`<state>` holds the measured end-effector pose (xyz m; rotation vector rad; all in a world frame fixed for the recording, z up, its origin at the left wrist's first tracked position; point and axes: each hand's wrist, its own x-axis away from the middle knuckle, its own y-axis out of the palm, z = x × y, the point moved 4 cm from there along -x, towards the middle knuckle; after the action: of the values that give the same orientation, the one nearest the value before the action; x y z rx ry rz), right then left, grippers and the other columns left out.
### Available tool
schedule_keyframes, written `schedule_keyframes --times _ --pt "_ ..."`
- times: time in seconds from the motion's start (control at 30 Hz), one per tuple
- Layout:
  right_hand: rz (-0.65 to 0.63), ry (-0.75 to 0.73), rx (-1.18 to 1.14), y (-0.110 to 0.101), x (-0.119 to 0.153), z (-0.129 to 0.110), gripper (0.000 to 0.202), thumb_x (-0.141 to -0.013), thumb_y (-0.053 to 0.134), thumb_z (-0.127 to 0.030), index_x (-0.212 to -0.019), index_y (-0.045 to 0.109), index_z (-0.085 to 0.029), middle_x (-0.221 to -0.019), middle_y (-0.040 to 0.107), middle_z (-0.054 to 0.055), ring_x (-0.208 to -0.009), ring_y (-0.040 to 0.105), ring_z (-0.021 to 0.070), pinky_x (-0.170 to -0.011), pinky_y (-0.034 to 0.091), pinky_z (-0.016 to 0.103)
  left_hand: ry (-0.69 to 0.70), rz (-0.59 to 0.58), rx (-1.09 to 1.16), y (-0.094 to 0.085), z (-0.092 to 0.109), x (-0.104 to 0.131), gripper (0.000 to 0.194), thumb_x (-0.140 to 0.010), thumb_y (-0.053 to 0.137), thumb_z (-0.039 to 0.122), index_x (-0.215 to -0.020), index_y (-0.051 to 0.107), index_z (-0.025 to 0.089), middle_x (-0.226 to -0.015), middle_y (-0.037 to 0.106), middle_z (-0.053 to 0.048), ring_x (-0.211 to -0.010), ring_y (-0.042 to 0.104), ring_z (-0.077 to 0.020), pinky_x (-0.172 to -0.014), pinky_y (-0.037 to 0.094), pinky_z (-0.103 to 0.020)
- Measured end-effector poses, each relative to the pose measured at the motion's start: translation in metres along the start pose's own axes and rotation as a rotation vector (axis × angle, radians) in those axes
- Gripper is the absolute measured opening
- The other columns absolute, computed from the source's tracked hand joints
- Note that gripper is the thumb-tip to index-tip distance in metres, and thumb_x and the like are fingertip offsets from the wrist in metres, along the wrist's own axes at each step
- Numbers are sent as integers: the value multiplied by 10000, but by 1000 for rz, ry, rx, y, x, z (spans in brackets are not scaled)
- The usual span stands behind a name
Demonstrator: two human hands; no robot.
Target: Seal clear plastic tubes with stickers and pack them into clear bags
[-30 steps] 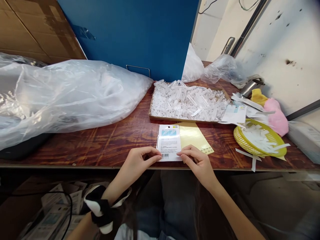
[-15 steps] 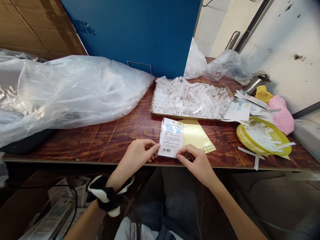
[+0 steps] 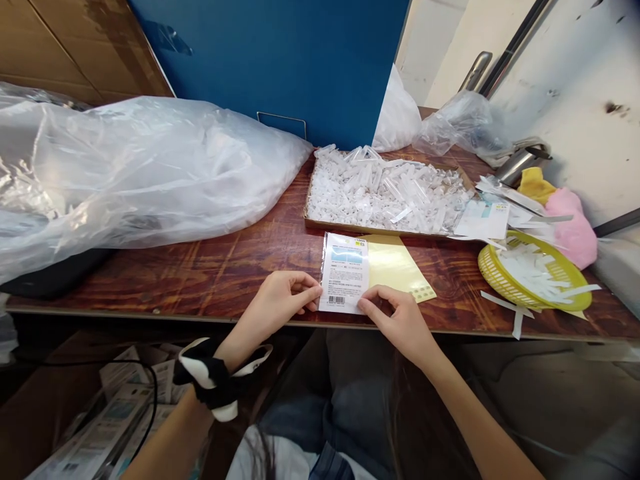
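A white printed card in a clear sleeve (image 3: pixel 344 272) lies near the table's front edge, its barcode at the bottom. My left hand (image 3: pixel 287 297) pinches the sleeve's lower left edge between thumb and curled fingers. At the lower right corner my right hand (image 3: pixel 397 317) has thumb and forefinger closed on the sleeve. Partly under the card and to its right is a yellow sheet (image 3: pixel 397 263) with a row of small round marks at its lower right. Behind them a shallow cardboard tray (image 3: pixel 380 231) holds a heap of small clear and white plastic pieces.
A large translucent bag (image 3: pixel 165 173) covers the table's left. At the right stand a yellow basket (image 3: pixel 505 287) with white strips, a pink cloth (image 3: pixel 575 227) and a metal cup (image 3: pixel 523 165). A blue panel (image 3: pixel 280 60) rises behind.
The view has shifted slightly, so the tray and basket appear a little farther right. Both hands remain at the card's lower corners.
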<state>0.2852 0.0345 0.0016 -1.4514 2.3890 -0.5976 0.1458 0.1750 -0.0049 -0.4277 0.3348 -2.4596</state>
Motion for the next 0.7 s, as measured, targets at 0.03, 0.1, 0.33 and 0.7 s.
schedule_keyframes --times 0.03,0.1,0.33,0.7 --pt "0 7 8 0 0 0 161 -824 562 -278 -707 616 -181 -693 620 2 -651 549 144 -597 420 244 4 1 0 0 0 0 245 -764 623 380 -756 665 138 -613 668 -13 -563 627 -125 -502 485 -186" --pt "3 27 18 1 0 0 143 -813 578 -272 -711 621 -181 -686 618 -2 -641 543 139 -591 415 240 7 -2 5 0 -1 -1 247 -774 614 377 -767 671 136 -627 674 -16 -569 631 -127 -500 491 -186" --pt "-9 32 63 0 0 2 150 -817 575 -280 -714 622 -181 -672 610 -6 -612 526 129 -562 406 233 -66 -15 75 2 1 -12 222 -785 596 323 -803 667 114 -644 684 -32 -536 637 -122 -450 482 -173" --pt "-1 46 71 1 -1 4 216 -828 561 -329 -678 600 -179 -663 600 12 -631 526 146 -580 413 253 22 3 100 3 1 -15 182 -778 610 305 -754 642 127 -593 643 0 -533 616 -107 -472 490 -174"
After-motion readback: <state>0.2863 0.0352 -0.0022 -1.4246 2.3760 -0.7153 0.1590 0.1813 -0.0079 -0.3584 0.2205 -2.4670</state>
